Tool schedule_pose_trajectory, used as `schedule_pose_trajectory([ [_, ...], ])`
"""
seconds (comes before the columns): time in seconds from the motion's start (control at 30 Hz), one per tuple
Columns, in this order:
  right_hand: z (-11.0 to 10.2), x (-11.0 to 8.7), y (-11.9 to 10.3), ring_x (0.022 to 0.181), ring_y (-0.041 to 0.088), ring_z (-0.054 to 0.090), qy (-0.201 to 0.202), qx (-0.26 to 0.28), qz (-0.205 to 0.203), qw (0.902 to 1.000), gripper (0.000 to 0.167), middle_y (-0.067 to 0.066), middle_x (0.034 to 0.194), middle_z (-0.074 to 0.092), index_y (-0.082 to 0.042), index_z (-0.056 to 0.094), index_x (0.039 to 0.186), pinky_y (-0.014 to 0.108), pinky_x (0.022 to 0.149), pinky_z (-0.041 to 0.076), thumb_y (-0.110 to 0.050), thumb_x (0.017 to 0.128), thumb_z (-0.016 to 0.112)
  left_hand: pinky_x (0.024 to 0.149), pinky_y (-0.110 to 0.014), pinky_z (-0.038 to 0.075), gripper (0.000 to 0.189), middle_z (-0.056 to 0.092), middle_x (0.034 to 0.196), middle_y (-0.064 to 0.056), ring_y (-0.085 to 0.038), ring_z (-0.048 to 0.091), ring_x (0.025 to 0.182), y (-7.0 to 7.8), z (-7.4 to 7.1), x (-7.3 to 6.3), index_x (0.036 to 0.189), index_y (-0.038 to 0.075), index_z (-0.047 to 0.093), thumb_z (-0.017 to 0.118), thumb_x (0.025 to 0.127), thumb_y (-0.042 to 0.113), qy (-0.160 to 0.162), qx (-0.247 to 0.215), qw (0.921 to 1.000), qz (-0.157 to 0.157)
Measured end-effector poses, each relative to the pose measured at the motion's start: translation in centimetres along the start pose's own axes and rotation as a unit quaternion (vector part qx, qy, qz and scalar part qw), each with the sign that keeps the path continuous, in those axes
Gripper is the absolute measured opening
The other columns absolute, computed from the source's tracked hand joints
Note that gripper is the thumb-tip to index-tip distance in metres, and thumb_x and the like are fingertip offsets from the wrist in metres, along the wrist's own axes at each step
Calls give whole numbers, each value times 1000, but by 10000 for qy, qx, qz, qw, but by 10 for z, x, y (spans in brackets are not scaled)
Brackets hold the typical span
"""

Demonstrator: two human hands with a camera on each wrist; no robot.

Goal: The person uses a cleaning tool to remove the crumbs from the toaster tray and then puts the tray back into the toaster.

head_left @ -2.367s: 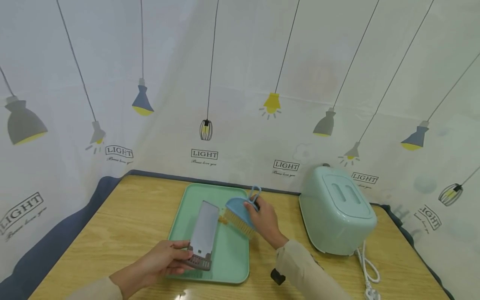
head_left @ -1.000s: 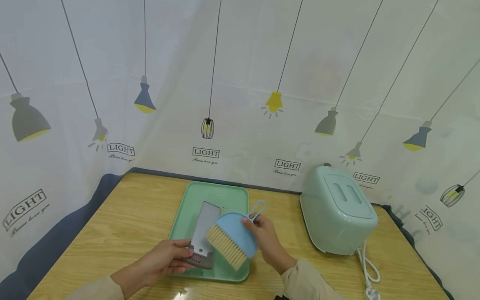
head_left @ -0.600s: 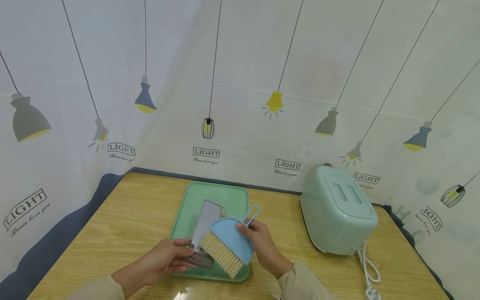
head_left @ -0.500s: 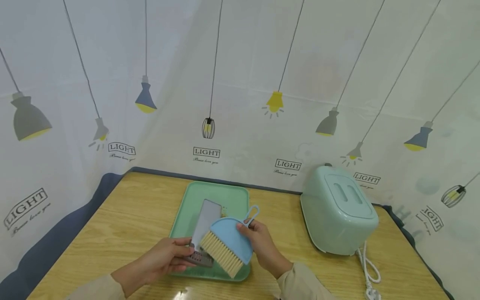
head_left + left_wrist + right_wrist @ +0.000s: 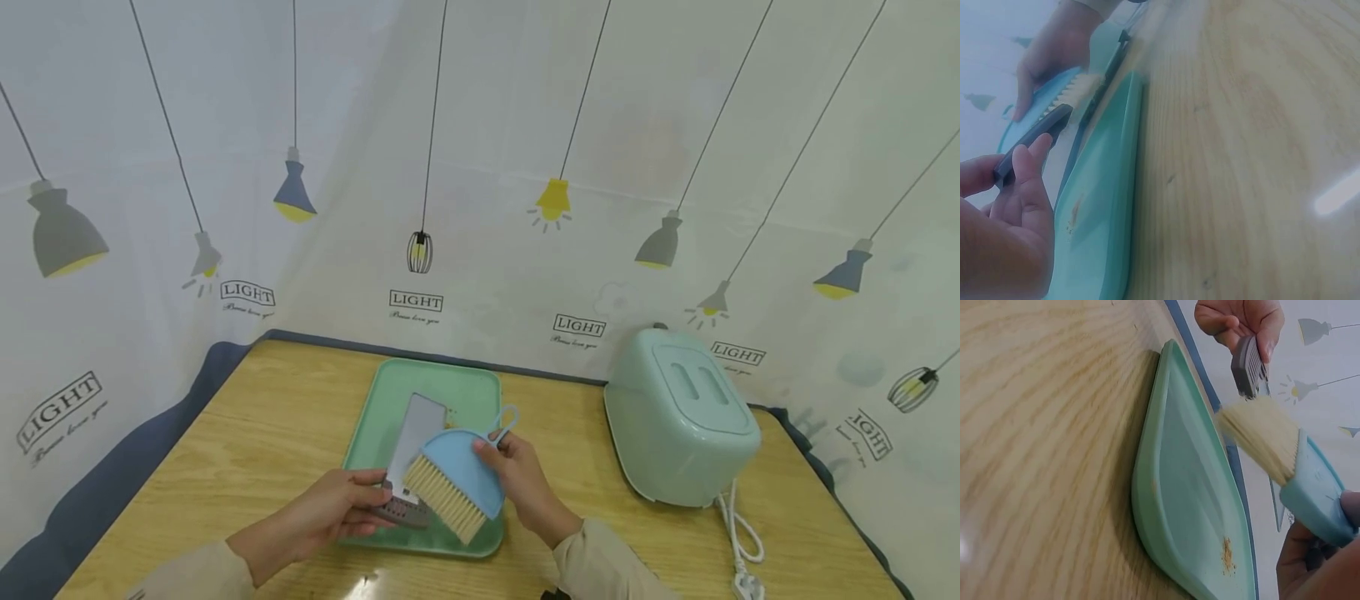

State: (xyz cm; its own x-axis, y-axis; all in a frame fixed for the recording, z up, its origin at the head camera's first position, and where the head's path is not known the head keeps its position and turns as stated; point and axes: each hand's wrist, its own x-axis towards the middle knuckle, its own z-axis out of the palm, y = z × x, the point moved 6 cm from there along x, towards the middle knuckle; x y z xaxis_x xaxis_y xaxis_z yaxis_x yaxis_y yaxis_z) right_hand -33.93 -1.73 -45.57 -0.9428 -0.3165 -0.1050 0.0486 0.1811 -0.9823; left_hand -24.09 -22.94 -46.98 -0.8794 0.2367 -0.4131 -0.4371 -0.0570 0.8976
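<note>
Left hand: the left hand pinches the dark ribbed handle end of a flat grey crumb tray, thumb on top and fingers beneath, at 7 o'clock of the green serving tray.
Crumb tray: it slants up and away from that grip toward 12 o'clock, held above the serving tray rather than lying flat in it; the left wrist view shows only its dark edge.
Right hand: the right hand is curled round the back of a blue hand brush, near its loop handle at 1 o'clock.
Brush: its pale bristles point down toward 7 o'clock and lie across the lower part of the crumb tray; in the right wrist view the bristles sit just beside the ribbed handle end, and I cannot tell whether they touch.
Serving tray: it lies on the wooden surface and bears a small patch of orange crumbs.
Doing it well: my judgement is that strokes should run down the slope, with the crumb tray kept over the serving tray so loose crumbs fall inside its rim.
Further out: a mint toaster stands at 3 o'clock, well apart, its white cord trailing toward 5 o'clock.
</note>
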Motion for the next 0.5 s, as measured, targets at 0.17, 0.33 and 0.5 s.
schedule_pose_trajectory([
  [0.17, -7, 4, 0, 77, 9, 51, 215, -204, -164, 9994, 20, -3, 80, 56, -3, 54, 94, 22, 67, 46, -22, 95, 62, 67, -17, 56, 73, 74, 91, -3, -8, 71, 77, 0, 1, 0, 146, -15, 17, 59, 95, 17, -10, 9, 10000, 62],
  [0.33, -11, 7, 1, 76, 9, 49, 358, -151, -315, 9988, 18, -4, 77, 52, -3, 53, 91, 22, 66, 45, -18, 94, 63, 68, -18, 55, 73, 73, 90, -1, -7, 69, 75, -3, 1, 1, 147, -14, 19, 59, 95, 18, 56, 71, 10000, -28],
  [0.5, -14, 9, 1, 77, 9, 49, 443, -158, -396, 9981, 18, -3, 78, 52, -2, 53, 92, 21, 65, 46, -18, 95, 62, 67, -17, 55, 73, 73, 91, -2, -7, 69, 74, -3, 2, 0, 147, -14, 18, 59, 95, 18, -38, 46, 10000, -44],
])
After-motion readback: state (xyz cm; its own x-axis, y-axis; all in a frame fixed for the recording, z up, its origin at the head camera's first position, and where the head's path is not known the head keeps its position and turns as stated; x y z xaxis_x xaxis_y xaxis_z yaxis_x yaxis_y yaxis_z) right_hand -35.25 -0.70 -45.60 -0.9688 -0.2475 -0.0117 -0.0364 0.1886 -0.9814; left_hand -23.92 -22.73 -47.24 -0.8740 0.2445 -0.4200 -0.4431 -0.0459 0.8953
